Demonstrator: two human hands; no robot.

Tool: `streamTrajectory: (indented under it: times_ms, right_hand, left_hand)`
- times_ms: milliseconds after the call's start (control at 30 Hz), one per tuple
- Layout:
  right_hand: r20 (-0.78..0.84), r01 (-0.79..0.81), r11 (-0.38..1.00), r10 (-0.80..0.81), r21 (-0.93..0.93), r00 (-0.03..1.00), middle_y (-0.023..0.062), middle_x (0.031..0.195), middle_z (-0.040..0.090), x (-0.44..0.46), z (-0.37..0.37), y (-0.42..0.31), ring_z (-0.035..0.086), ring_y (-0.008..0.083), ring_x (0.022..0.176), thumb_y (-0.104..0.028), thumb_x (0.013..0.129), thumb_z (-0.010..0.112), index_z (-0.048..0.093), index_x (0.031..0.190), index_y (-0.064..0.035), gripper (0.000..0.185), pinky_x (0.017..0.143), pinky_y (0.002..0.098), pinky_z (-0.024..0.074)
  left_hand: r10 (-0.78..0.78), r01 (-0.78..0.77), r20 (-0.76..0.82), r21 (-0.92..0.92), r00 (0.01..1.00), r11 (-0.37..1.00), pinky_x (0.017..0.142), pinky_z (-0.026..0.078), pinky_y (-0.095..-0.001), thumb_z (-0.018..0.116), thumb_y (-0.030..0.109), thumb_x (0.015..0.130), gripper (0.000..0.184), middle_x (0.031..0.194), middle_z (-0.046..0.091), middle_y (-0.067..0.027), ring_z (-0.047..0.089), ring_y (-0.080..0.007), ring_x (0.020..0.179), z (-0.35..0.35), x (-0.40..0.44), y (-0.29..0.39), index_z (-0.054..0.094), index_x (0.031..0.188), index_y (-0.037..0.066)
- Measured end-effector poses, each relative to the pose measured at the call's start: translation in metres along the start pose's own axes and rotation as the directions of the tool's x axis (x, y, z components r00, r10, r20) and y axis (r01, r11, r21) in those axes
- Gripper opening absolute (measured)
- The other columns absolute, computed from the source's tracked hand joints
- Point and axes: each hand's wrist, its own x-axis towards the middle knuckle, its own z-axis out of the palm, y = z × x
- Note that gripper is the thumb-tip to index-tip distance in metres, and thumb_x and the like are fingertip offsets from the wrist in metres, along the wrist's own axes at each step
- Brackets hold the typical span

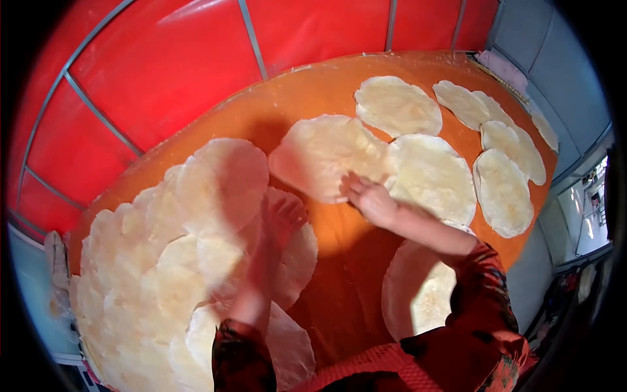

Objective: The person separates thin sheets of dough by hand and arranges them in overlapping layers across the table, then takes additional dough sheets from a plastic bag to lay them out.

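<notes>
Thin round flatbread sheets lie over an orange surface. My right hand rests at the lower edge of a large sheet in the middle, its fingers spread over the dough. Touching that sheet on the right is another pale sheet. My left hand is over the right side of the overlapping sheets, above a sheet in shadow. Its fingers look spread, with nothing visible in them.
More sheets, such as one at the top and one at the right, lie toward the far right. A red padded wall with grey bars stands behind the surface. Grey panels stand at the right.
</notes>
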Motion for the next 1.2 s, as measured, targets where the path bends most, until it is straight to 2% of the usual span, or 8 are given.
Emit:
streamTrajectory:
  times_ms: [133,333,700,833,933,967,1033,1200]
  right_hand:
    - [0.409,-0.171,0.946,0.046,0.274,0.911,0.0137,0.129,0.048,-0.034,-0.035,-0.036,0.043,0.0313,0.123,-0.024,0.081,0.062,0.054,0.121,-0.0017,0.047,0.102,0.0426,0.0381]
    - [0.264,-0.455,0.611,0.381,0.647,0.886,0.0182,0.136,0.044,0.014,-0.006,-0.046,0.037,0.0318,0.130,-0.035,0.090,0.058,0.048,0.127,0.0010,0.053,0.108,0.0377,0.0307]
    - [0.047,-0.416,0.824,0.433,0.385,0.900,0.0196,0.095,0.064,0.054,0.032,-0.057,0.062,0.0346,0.079,-0.023,0.082,0.063,0.056,0.111,0.0009,0.039,0.072,0.0387,0.0512]
    - [0.154,-0.650,0.528,0.699,0.547,0.698,0.0156,0.065,0.063,0.086,0.000,0.007,0.060,0.0237,0.053,-0.014,0.077,0.063,0.067,0.082,0.0010,0.016,0.056,0.0351,0.0503]
    - [0.114,-0.531,0.380,0.724,0.757,0.680,0.0043,0.074,0.068,0.090,-0.010,0.112,0.060,0.0135,0.062,-0.012,0.080,0.062,0.068,0.095,-0.0002,0.020,0.059,0.0298,0.0490]
    - [0.139,-0.617,0.326,0.800,0.716,0.584,0.0049,0.077,0.068,0.091,-0.032,0.126,0.061,0.0134,0.065,-0.012,0.081,0.062,0.068,0.096,0.0001,0.019,0.061,0.0292,0.0494]
    - [0.179,-0.649,0.219,0.854,0.729,0.489,0.0059,0.083,0.068,0.075,-0.053,0.162,0.063,0.0135,0.071,-0.010,0.082,0.062,0.067,0.096,0.0014,0.019,0.066,0.0288,0.0499]
    - [0.148,-0.598,0.190,0.870,0.779,0.470,0.0055,0.086,0.067,0.020,-0.026,0.213,0.063,0.0156,0.071,-0.007,0.083,0.062,0.064,0.101,0.0015,0.021,0.065,0.0290,0.0506]
  left_hand:
    - [0.061,-0.075,0.090,0.163,0.994,0.984,0.099,0.042,-0.0466,0.056,0.048,0.086,0.067,0.133,0.046,-0.0122,0.048,-0.0312,0.119,0.052,0.006,-0.013,0.034,0.137,0.009]
    - [0.084,-0.142,0.341,0.148,0.936,0.979,0.099,0.042,-0.0411,0.050,0.035,0.092,0.057,0.137,0.046,-0.0059,0.047,-0.0234,0.123,0.031,0.014,-0.016,0.032,0.141,0.012]
    - [0.356,-0.160,0.007,0.901,0.935,0.403,0.056,0.042,-0.0294,0.059,0.021,0.089,0.021,0.082,0.060,-0.0030,0.055,-0.0142,0.069,0.028,0.033,-0.007,0.060,0.101,0.005]
    - [0.387,-0.502,0.337,0.399,0.858,0.767,0.078,0.045,-0.0318,0.061,0.025,0.088,0.037,0.106,0.058,-0.0087,0.055,-0.0181,0.093,0.062,0.028,0.019,0.052,0.118,0.005]
    - [0.451,-0.422,0.148,0.681,0.880,0.598,0.098,0.042,-0.0358,0.054,0.028,0.093,0.043,0.124,0.053,-0.0128,0.051,-0.0221,0.112,0.018,0.073,0.086,0.048,0.129,0.005]
    - [0.637,-0.712,0.353,0.141,0.685,0.688,0.098,0.042,-0.0362,0.051,0.026,0.095,0.042,0.126,0.052,-0.0130,0.050,-0.0231,0.114,-0.019,0.114,0.096,0.046,0.130,0.004]
    - [0.748,-0.779,0.263,0.023,0.609,0.626,0.092,0.044,-0.0326,0.050,0.022,0.095,0.035,0.116,0.056,-0.0114,0.052,-0.0217,0.110,-0.093,0.149,0.135,0.050,0.124,0.003]
    - [0.742,-0.299,-0.090,0.878,0.665,0.374,0.086,0.048,-0.0330,0.049,0.017,0.090,0.032,0.114,0.061,-0.0132,0.058,-0.0228,0.102,-0.152,0.108,0.193,0.058,0.116,-0.001]
